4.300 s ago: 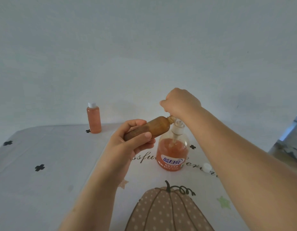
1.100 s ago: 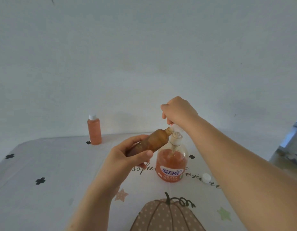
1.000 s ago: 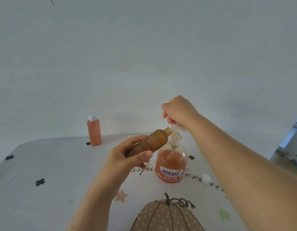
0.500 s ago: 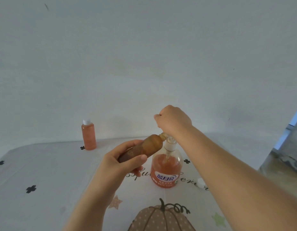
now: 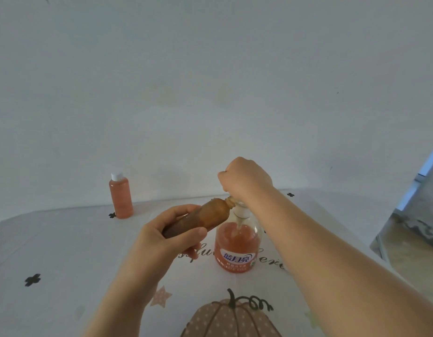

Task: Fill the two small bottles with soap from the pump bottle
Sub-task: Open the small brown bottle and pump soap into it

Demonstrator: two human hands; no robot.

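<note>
The pump bottle (image 5: 237,249), clear with orange soap and a blue-white label, stands on the table's middle. My right hand (image 5: 244,178) is curled in a fist over its pump head, which is pushed low and mostly hidden. My left hand (image 5: 167,237) grips a small brownish-orange bottle (image 5: 205,215), tilted with its open neck up against the pump spout under my right hand. A second small bottle (image 5: 121,195), orange with a white cap, stands upright at the far left of the table.
The table wears a white cloth (image 5: 52,251) with black crosses, stars, lettering and a pumpkin print (image 5: 230,317) near the front edge. A plain wall rises behind. The table's right edge drops to a floor area (image 5: 410,239).
My right hand rose with the pump head a second ago and has pressed back down onto it. The view has shifted slightly; the small white cap on the right is now hidden by my forearm.
</note>
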